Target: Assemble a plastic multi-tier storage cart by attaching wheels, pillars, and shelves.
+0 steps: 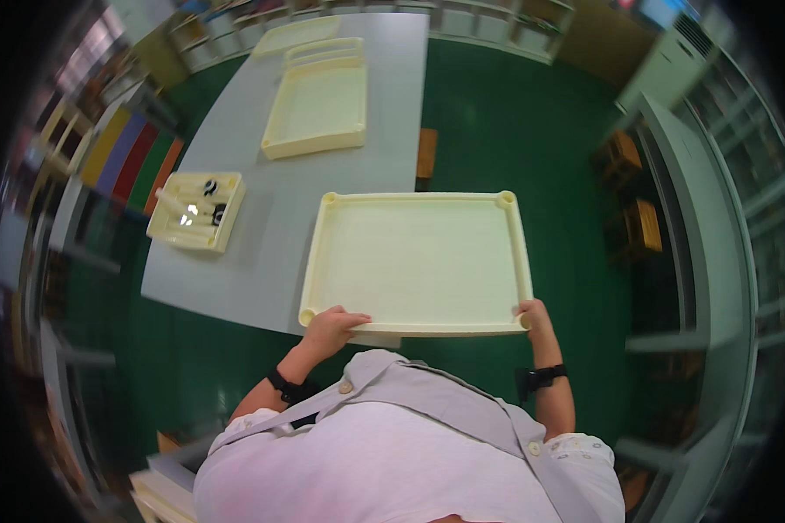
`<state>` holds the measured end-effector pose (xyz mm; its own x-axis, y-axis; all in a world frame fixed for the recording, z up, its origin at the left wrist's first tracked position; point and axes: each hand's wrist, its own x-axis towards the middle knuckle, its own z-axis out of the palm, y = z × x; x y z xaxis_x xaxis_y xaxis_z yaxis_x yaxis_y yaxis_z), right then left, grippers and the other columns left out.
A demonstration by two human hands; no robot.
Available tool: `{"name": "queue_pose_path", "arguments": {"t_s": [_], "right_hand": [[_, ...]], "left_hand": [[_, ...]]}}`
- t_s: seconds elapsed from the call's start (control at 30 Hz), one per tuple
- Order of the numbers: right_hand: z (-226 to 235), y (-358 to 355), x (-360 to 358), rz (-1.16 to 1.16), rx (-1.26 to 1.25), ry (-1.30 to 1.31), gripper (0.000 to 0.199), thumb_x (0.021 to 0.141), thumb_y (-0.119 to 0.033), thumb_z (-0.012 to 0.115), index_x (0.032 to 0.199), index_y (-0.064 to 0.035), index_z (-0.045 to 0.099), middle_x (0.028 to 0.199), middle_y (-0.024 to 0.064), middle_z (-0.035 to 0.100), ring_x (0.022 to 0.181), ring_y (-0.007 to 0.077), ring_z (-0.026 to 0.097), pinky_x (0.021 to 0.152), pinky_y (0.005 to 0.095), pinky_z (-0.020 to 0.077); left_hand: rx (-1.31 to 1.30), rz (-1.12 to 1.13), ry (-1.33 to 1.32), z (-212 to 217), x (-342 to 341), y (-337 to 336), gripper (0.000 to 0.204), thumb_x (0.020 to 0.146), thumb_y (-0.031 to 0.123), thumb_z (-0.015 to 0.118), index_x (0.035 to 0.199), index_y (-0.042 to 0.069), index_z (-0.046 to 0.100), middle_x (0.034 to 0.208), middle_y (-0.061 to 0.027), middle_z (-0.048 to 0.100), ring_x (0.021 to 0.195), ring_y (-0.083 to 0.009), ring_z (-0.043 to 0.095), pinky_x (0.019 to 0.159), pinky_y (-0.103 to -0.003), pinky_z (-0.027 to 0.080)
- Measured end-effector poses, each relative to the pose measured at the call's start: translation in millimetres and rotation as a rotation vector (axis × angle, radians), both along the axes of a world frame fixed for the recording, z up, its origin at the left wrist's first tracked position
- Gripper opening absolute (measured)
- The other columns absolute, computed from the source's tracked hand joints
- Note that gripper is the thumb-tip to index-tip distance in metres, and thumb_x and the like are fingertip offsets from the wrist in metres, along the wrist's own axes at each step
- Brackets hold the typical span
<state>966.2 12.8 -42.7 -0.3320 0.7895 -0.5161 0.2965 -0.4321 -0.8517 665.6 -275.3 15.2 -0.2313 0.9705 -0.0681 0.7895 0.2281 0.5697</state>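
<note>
Tray (pixel 419 261) held at its near rim by both closed hands — left hand (pixel 331 324) and right hand (pixel 534 315) at the corners — overhangs the table (pixel 235 157) rightward, and could tip if either grip slackens.

grey tabletop (pixel 235 261) | small tray (pixel 197 211) with utensils | stacked cream trays (pixel 317 109) farther back | wooden stools (pixel 637 228) on green floor (pixel 497 122)

We reach both forearms forward, dark bands on our wrists; our left hand (pixel 331 324) and right hand (pixel 534 314) curl closed, fingers gripping, well apart.
</note>
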Motion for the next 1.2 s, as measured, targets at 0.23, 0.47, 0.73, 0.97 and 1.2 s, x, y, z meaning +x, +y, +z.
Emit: {"name": "queue_pose_path", "arguments": {"t_s": [0.23, 0.47, 0.73, 0.97, 1.2], "right_hand": [[-13, 115, -126, 0.402, -0.032, 0.022, 0.017, 0.057, -0.003, 0.049, 0.073, 0.0021, 0.053, 0.065, 0.006, 0.051, 0.054, 0.0168, 0.049, 0.048, 0.0274, 0.0369], [-10, 181, -235, 0.815, -0.058, 0.041, 0.028, 0.059, -0.002, 0.048, 0.086, 0.0046, 0.054, 0.073, 0.0068, 0.054, 0.065, 0.0165, 0.052, 0.059, 0.0264, 0.0409], [-43, 167, -355, 1.44, -0.17, 0.09, 0.037, 0.06, -0.005, 0.05, 0.096, 0.0027, 0.053, 0.081, 0.0058, 0.056, 0.072, 0.0149, 0.052, 0.062, 0.0247, 0.0422], [-61, 140, -418, 1.915, 0.286, -0.155, 0.033, 0.065, -0.017, 0.054, 0.09, 0.0039, 0.055, 0.079, 0.0129, 0.058, 0.069, 0.0201, 0.056, 0.061, 0.0297, 0.044], [-116, 141, -459, 1.723, 1.058, 0.181, 0.03, 0.072, -0.022, 0.054, 0.091, 0.0019, 0.053, 0.089, 0.0218, 0.048, 0.087, 0.0372, 0.044, 0.074, 0.0427, 0.0403]], "left_hand": [[0.047, 0.384, -0.049, -26, 32, 19, 0.033, 0.063, 0.001, 0.061, 0.094, 0.013, 0.063, 0.096, 0.001, 0.061, 0.08, -0.0219, 0.054, 0.072, -0.031, 0.045], [0.154, 0.894, -0.034, -42, 70, 69, 0.024, 0.061, -0.004, 0.053, 0.079, 0.009, 0.062, 0.085, -0.0055, 0.061, 0.079, -0.025, 0.056, 0.069, -0.031, 0.046], [-0.011, 1.431, 0.006, -65, 102, 97, 0.018, 0.058, -0.009, 0.045, 0.069, 0.003, 0.053, 0.071, -0.0122, 0.052, 0.072, -0.0307, 0.051, 0.059, -0.037, 0.04], [-0.048, 1.606, 0.02, -79, 113, 105, 0.017, 0.055, -0.011, 0.046, 0.066, 0.001, 0.051, 0.071, -0.0144, 0.051, 0.072, -0.0332, 0.05, 0.061, -0.038, 0.039], [0.048, 1.671, -0.098, -84, 82, 132, 0.02, 0.055, -0.013, 0.044, 0.069, 0.001, 0.049, 0.07, -0.0143, 0.05, 0.072, -0.0325, 0.05, 0.062, -0.037, 0.04]]}}
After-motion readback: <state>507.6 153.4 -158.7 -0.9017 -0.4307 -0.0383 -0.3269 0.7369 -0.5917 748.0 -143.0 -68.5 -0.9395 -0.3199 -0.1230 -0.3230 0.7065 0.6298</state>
